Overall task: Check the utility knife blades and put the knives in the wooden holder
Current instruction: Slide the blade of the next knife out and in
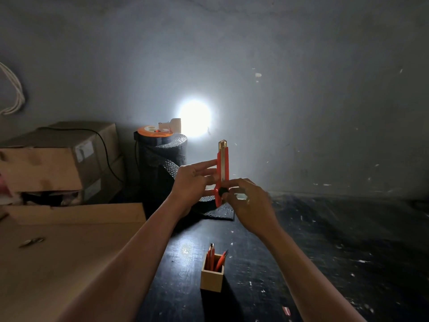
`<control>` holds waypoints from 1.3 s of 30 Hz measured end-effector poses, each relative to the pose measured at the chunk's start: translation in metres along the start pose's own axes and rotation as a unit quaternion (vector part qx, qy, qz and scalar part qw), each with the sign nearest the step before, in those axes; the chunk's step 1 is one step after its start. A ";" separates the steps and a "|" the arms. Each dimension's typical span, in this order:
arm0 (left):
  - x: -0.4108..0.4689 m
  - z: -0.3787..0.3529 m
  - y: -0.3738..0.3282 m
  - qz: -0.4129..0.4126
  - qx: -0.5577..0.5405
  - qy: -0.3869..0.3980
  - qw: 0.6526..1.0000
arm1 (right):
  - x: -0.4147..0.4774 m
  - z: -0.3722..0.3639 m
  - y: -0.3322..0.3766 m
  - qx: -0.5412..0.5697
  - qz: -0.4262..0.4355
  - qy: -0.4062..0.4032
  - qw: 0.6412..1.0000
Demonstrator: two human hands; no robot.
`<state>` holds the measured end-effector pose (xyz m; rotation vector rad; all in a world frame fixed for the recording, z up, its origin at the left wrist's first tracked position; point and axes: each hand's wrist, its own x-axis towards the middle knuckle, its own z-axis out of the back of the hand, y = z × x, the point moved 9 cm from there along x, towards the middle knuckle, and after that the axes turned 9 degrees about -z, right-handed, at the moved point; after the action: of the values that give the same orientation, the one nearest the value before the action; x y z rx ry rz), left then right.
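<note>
I hold a red utility knife [222, 168] upright in front of me, its blade pushed out a short way at the top. My left hand [193, 182] grips the knife's body from the left. My right hand [247, 201] pinches the black slider near the knife's lower end. Below my hands, on the dark table, stands a small square wooden holder [211, 278] with several red knives [214, 260] sticking out of it.
A bright lamp [195, 118] shines from the wall behind a black roll of mesh [166, 154] topped by an orange disc. Cardboard boxes [58, 159] are stacked at the left, with a flat cardboard sheet [69, 252] in front. The dark table [336, 252] extends right.
</note>
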<state>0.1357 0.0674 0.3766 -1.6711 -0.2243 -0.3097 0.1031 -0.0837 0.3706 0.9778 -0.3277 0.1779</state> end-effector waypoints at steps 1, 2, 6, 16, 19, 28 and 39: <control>0.000 0.000 0.001 0.000 0.002 -0.002 1.000 | 0.000 -0.001 0.000 -0.008 0.004 0.001 1.000; 0.000 0.001 0.002 0.000 0.003 -0.005 1.000 | 0.000 -0.001 -0.001 -0.008 0.005 0.003 1.000; 0.000 0.001 0.002 -0.001 0.002 -0.008 1.000 | 0.000 0.000 -0.005 0.030 -0.010 0.008 0.999; 0.000 0.005 0.010 -0.005 0.013 -0.008 1.000 | 0.002 -0.007 -0.009 0.019 -0.003 0.016 1.000; 0.000 0.007 0.014 -0.001 0.008 -0.008 1.000 | 0.003 -0.011 -0.010 0.016 0.009 0.022 1.000; -0.009 0.011 0.049 0.011 0.001 0.020 1.000 | 0.034 -0.012 -0.033 0.099 -0.056 0.008 0.993; -0.026 0.046 0.157 0.102 0.095 -0.035 0.990 | 0.028 -0.053 -0.094 0.205 -0.139 0.050 0.967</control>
<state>0.1657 0.0947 0.2164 -1.5025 -0.1299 -0.0734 0.1671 -0.0915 0.2795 1.4076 -0.0558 0.0376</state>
